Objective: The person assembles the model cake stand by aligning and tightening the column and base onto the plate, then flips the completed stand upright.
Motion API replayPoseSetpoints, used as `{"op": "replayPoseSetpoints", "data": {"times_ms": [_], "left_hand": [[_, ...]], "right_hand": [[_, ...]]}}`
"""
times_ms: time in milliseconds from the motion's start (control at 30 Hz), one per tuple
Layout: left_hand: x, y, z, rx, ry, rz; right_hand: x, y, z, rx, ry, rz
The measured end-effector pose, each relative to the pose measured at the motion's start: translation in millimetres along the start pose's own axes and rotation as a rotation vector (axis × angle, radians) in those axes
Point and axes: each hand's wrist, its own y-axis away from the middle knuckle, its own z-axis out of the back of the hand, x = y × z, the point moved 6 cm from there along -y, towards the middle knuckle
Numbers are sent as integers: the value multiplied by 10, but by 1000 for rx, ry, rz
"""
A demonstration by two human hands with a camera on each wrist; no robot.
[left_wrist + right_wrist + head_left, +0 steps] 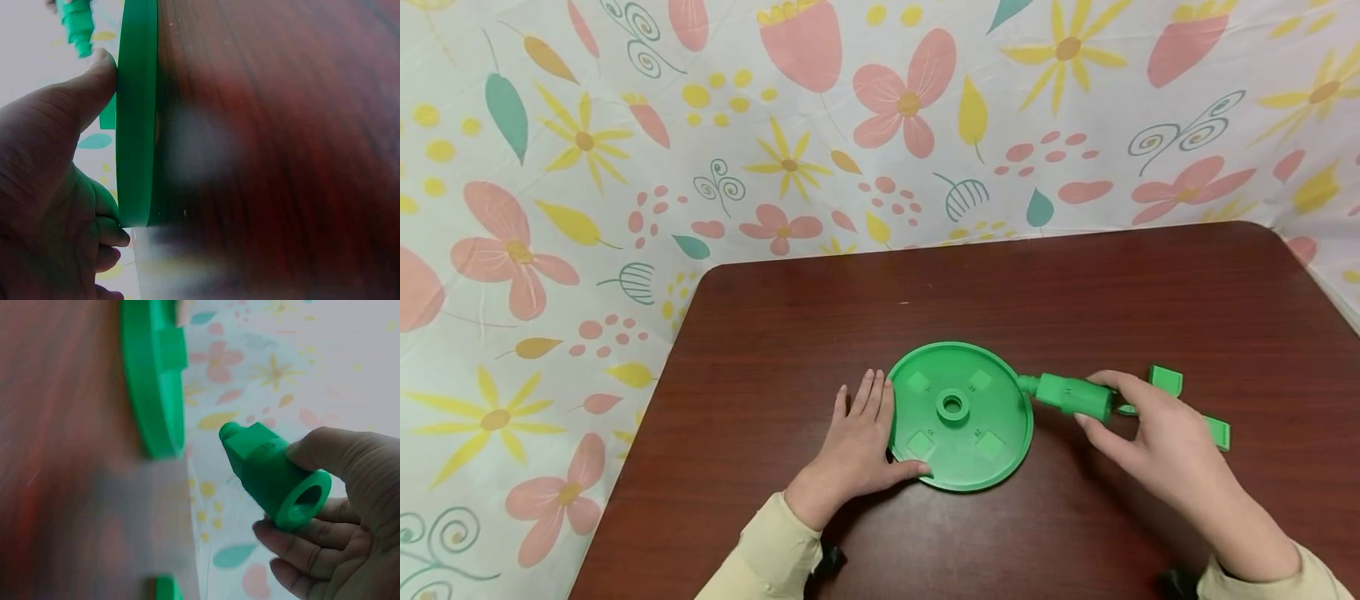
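Observation:
A round green plastic base (952,458) with a low rim, a raised centre ring and several marked square pads lies on the table. My left hand (861,446) rests at its left side, with straight fingers along the rim and the thumb touching the near edge. In my right hand (1172,450), a green post piece (1067,395) is pinched between thumb and fingers. The right wrist view shows this post piece (275,475) has a hollow round end, a squared neck and a small knob at its tip. It is tilted, knob toward the base's right rim.
Beyond the right hand lie other green parts, including a flat-ended one (1167,381) and another end (1217,432), partly hidden by that hand. The dark red wooden table (820,317) meets a flower-printed cloth (910,167) at its back and left edges.

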Motion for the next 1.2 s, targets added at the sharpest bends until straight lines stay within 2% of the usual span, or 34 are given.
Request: {"op": "replayPoseSetpoints", "data": {"times_ms": [167, 500, 667, 900, 1200], "left_hand": [[-2, -1, 1, 7, 6, 0], [10, -29, -17, 15, 24, 11], [17, -24, -6, 6, 22, 15], [17, -18, 1, -7, 20, 13], [20, -18, -7, 7, 24, 16]], "right_hand": [[222, -170, -130, 2, -64, 95], [526, -405, -445, 127, -182, 225], [650, -463, -523, 161, -138, 291], [725, -512, -627, 220, -100, 313], [838, -582, -711, 203, -78, 378]]}}
